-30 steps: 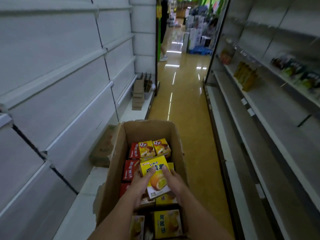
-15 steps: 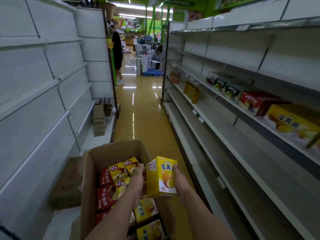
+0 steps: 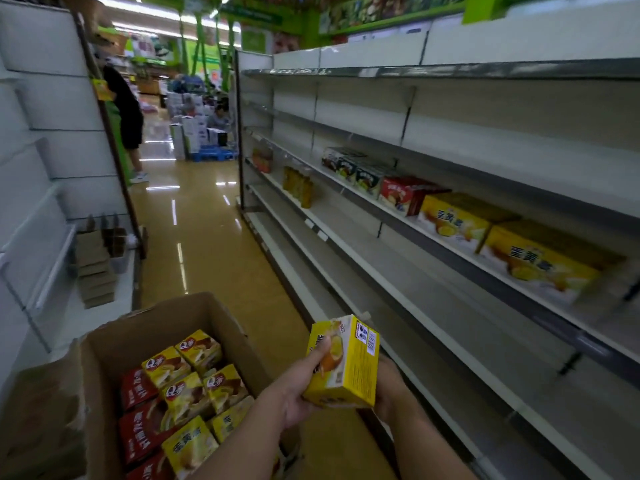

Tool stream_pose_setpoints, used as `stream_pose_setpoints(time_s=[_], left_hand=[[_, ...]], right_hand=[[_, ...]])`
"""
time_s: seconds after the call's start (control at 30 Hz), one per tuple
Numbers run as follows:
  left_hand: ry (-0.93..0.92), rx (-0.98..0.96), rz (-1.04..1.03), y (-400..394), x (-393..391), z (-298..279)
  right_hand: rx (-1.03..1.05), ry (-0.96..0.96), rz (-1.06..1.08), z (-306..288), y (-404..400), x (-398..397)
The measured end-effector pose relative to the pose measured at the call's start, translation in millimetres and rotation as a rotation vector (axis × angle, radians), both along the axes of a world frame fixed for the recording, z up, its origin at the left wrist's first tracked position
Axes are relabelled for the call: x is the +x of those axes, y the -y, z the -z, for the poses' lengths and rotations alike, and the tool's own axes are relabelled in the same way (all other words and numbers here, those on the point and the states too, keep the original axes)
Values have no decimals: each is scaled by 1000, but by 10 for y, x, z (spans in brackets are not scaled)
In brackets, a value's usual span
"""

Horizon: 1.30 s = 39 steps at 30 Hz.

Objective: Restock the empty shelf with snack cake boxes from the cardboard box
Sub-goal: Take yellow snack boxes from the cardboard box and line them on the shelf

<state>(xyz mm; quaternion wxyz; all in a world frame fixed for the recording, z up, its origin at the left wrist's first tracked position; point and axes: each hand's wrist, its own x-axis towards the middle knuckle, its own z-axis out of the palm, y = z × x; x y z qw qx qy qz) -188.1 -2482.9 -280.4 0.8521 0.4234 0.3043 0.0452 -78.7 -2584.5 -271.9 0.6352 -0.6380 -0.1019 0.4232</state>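
I hold a yellow snack cake box (image 3: 346,368) upright between both hands, to the right of the open cardboard box (image 3: 114,344) and above the floor. My left hand (image 3: 298,386) grips its left face with the thumb on the front; my right hand (image 3: 389,393) holds its right side from behind. The cardboard box at lower left holds several yellow and red snack cake boxes (image 3: 180,393). The grey shelf unit (image 3: 433,327) runs along the right. Its middle shelf carries two large yellow boxes (image 3: 502,244), a red box (image 3: 405,199) and dark boxes (image 3: 353,168).
A white shelf unit (image 3: 41,168) lines the left side, with stacked cardboard pieces (image 3: 95,268) on its base. The tan floor aisle (image 3: 207,251) runs ahead. A person in black (image 3: 126,116) stands at the far left end; stacked goods on a blue pallet (image 3: 204,143) lie beyond.
Both hands lifted the yellow box out of the cardboard box and carried it right toward the shelves. My view rose and turned right, bringing the stocked shelf into sight.
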Motion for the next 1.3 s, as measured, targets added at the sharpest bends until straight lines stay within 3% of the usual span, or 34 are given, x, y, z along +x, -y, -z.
stream_pose_setpoints(time_s=[0.1,0.17,0.33,0.43,0.57,0.73,0.93,1.3], left_hand=[[-42,135,42,175,221,-24],[-47,241,73,274,330,-33],[-76,627,289,572,730,-101],[-5,750,332,869,1013,-257],[30,670,111,1271,1285,-411],[-25,441,316,1718,1593,-417],[74,644,381,2168,2087,-580],[216,813,368,2830,2956,-820]], right_hand=[[82,-136,191,-81,314,150],[74,-84,275,-128,544,289],[-216,145,41,-423,1183,433],[-167,112,165,-386,1510,540],[-7,79,503,-336,1873,679],[63,79,698,-386,2314,918],[30,146,749,-496,2714,1229],[-354,589,797,-674,3190,1925]])
